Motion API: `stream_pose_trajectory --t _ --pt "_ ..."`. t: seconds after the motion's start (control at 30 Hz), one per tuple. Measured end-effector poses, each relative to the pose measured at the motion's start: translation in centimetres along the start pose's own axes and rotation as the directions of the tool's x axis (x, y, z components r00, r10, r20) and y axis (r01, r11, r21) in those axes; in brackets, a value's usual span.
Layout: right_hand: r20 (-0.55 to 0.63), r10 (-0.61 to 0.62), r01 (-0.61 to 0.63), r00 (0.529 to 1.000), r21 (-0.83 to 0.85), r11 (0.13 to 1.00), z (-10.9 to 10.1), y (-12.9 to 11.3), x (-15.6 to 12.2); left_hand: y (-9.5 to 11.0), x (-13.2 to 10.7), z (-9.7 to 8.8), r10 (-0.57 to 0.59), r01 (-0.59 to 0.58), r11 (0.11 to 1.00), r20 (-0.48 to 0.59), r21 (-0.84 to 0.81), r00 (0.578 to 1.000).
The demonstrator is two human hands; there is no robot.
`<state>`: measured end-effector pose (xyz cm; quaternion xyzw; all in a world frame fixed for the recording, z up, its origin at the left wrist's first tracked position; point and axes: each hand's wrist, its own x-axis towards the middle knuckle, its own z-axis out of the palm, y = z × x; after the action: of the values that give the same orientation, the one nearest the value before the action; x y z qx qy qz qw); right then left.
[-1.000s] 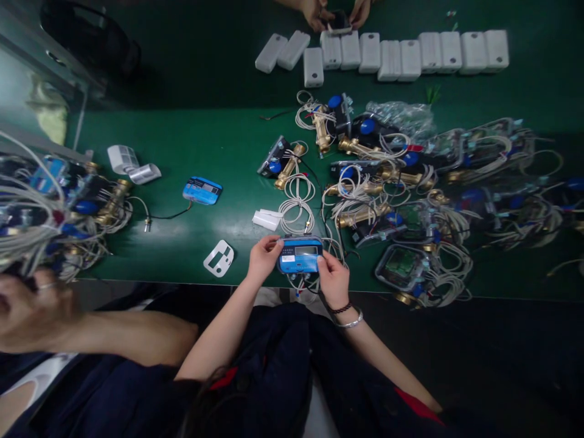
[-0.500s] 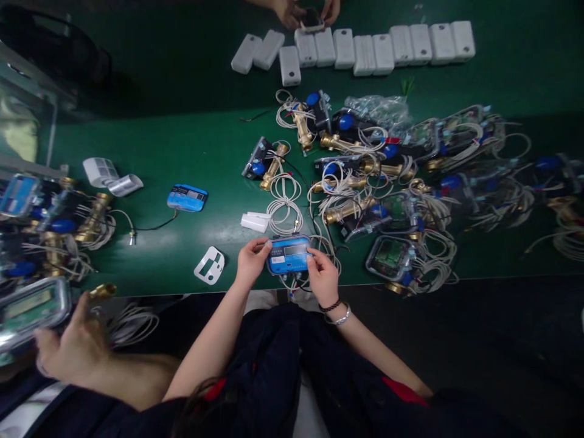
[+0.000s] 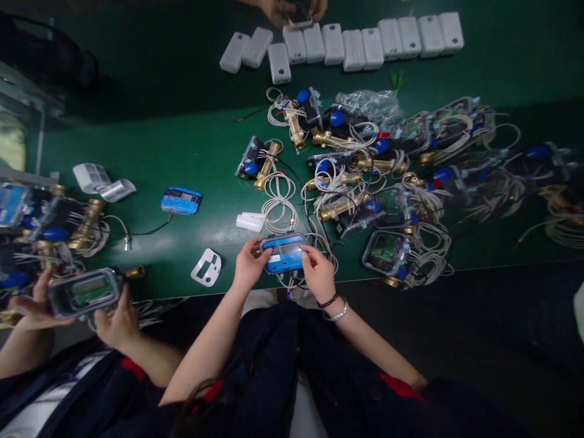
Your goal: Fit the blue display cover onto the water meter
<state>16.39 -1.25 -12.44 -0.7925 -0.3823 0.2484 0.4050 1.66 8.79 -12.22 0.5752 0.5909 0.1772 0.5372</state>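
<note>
While our left hand (image 3: pixel 247 266) and right hand (image 3: pixel 318 275) pinch the blue meter (image 3: pixel 283 253) by its ends, fingers curled shut on it, it hovers at the table (image 3: pixel 182 140) near edge; cable coils (image 3: pixel 279 207) at twelve o'clock, white faceplate (image 3: pixel 206 267) at nine.

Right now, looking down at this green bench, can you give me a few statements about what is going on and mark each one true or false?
1. Both hands, left hand and right hand, hold one blue-faced meter unit. True.
2. The white plastic cases at the far edge are stacked in a tall pile. False: they lie side by side in a row.
3. A second blue unit lies alone on the green table, left of the held one. True.
4. The right wrist is bare. False: it wears bracelets.
5. A person at the left holds a clear-cased unit in two hands. True.
</note>
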Motion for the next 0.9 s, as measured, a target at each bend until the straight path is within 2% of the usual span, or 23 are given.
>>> stream_pose_trajectory --t 0.07,0.13,0.2,0.27,0.37,0.43,0.5,0.6,0.73,0.9 --pt "0.097 -0.090 0.107 0.991 -0.193 0.975 -0.5 -0.5 0.5 -0.1 -0.9 0.4 0.121 -0.123 0.988 0.032 0.098 0.992" --pt "0.229 -0.128 0.208 0.965 -0.373 0.904 -1.2 -1.1 1.1 -0.5 -1.7 0.9 0.222 -0.230 0.959 0.065 0.164 0.973" --pt "0.330 -0.103 0.260 0.938 -0.475 0.841 -1.8 -1.3 1.7 -1.0 -2.3 1.2 0.259 -0.271 0.941 0.088 0.200 0.962" --pt "0.368 -0.084 0.273 0.926 -0.499 0.822 -2.1 -1.2 2.1 -1.3 -2.5 1.3 0.264 -0.284 0.937 0.117 0.205 0.957" --pt "0.320 -0.129 0.260 0.939 -0.411 0.874 -1.9 0.0 2.3 -1.3 -2.2 1.2 0.274 -0.306 0.933 0.177 0.189 0.945" --pt "0.279 -0.157 0.232 0.947 -0.262 0.937 -1.2 1.3 2.3 -1.0 -1.9 0.9 0.267 -0.305 0.934 0.205 0.184 0.941" --pt "0.297 -0.154 0.184 0.942 -0.074 0.980 -0.4 2.7 2.2 -0.8 -1.6 0.8 0.249 -0.291 0.937 0.215 0.191 0.944" --pt "0.377 -0.137 0.100 0.916 0.115 0.988 0.6 4.5 2.2 -0.6 -1.7 0.7 0.249 -0.295 0.932 0.221 0.210 0.943" --pt "0.467 -0.159 0.062 0.870 0.216 0.974 0.7 6.0 2.4 -1.3 -2.4 1.1 0.276 -0.326 0.916 0.223 0.235 0.935" --pt "0.502 -0.212 0.082 0.839 0.268 0.960 0.0 6.9 2.7 -2.7 -3.1 1.6 0.318 -0.376 0.886 0.233 0.272 0.919"
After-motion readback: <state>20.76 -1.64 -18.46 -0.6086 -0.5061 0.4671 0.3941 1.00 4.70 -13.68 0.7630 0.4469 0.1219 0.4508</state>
